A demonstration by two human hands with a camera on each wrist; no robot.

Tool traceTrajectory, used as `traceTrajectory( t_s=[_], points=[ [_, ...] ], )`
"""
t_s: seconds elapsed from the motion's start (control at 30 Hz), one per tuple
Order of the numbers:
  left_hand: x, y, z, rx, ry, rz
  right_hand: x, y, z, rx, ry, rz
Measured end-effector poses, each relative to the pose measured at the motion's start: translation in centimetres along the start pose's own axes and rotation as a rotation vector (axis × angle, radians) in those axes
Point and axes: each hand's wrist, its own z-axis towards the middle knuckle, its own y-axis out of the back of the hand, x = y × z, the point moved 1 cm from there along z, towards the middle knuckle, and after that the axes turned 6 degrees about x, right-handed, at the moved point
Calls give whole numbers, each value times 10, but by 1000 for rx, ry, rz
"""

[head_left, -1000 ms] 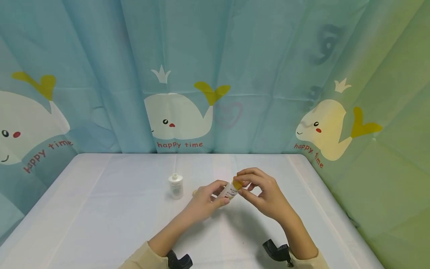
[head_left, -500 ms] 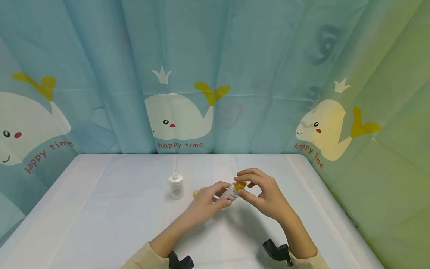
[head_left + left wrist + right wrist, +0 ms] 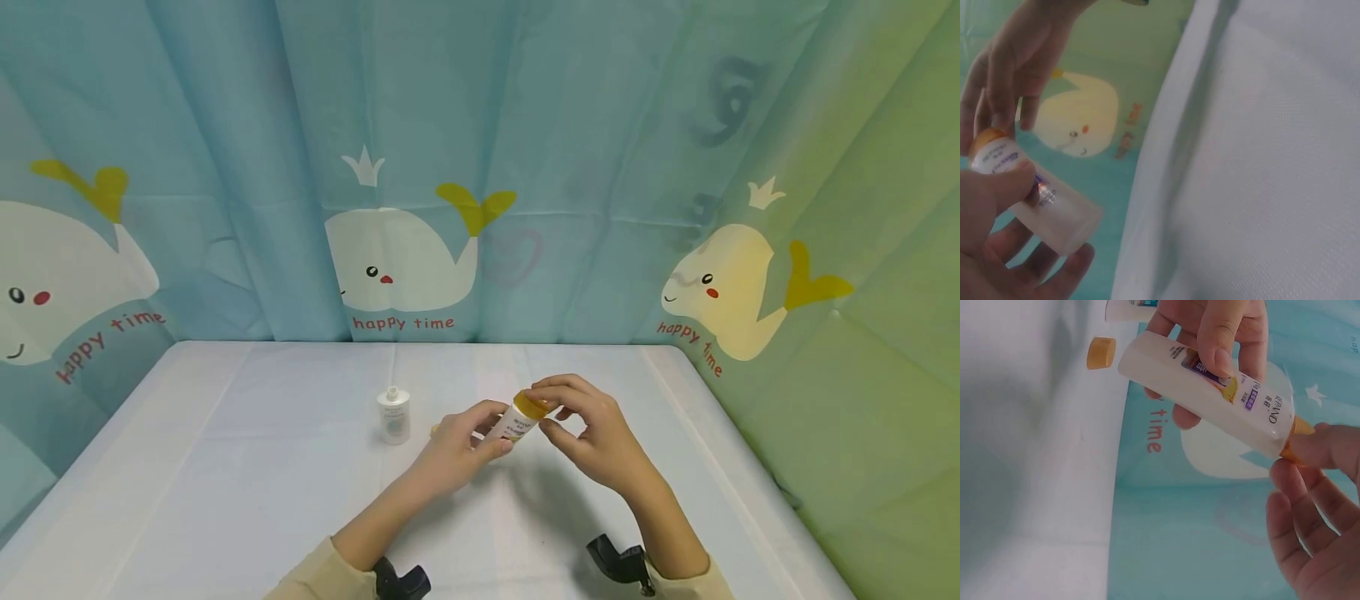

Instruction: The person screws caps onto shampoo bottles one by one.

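While the left hand (image 3: pixel 461 447) grips the body of a white bottle (image 3: pixel 1200 394), the right hand (image 3: pixel 596 429) pinches its amber cap (image 3: pixel 528 404) between thumb and fingers.

White bottle: lower middle of the head view, just right of centre; held tilted above the table (image 3: pixel 225 475), cap end toward the upper right. Label: Latin lettering beside the cap, apparently "REPAND", with Chinese characters next to it; a purple strip, print too small to read; a dark purple and yellow panel, partly under the left thumb.

Second bottle (image 3: pixel 393 417): upright on the table, left of the hands in the head view; narrow neck exposed; front print illegible.

Loose cap (image 3: pixel 1101 353): amber, on the table, upper left of the right wrist view.

Curtain (image 3: pixel 585 167): blue to green; three white whale prints (image 3: pixel 427 258), each captioned "happy time" in red.
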Motion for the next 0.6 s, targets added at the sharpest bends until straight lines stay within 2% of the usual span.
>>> traceTrajectory(
  t_s=[0.13,0.33,0.43,0.5,0.6],
  points=[
    [1,4,1,79,-7,-48,-4,3,-1,20,37,52],
    [6,9,3,332,-45,-213,-10,9,-4,118,75,196],
    [8,9,4,427,-83,-283,-12,10,-7,197,67,296],
    [9,8,4,454,-98,-312,-13,10,-8,231,82,351],
    [7,9,3,440,-96,-308,-13,9,-7,231,123,375]
  ],
)
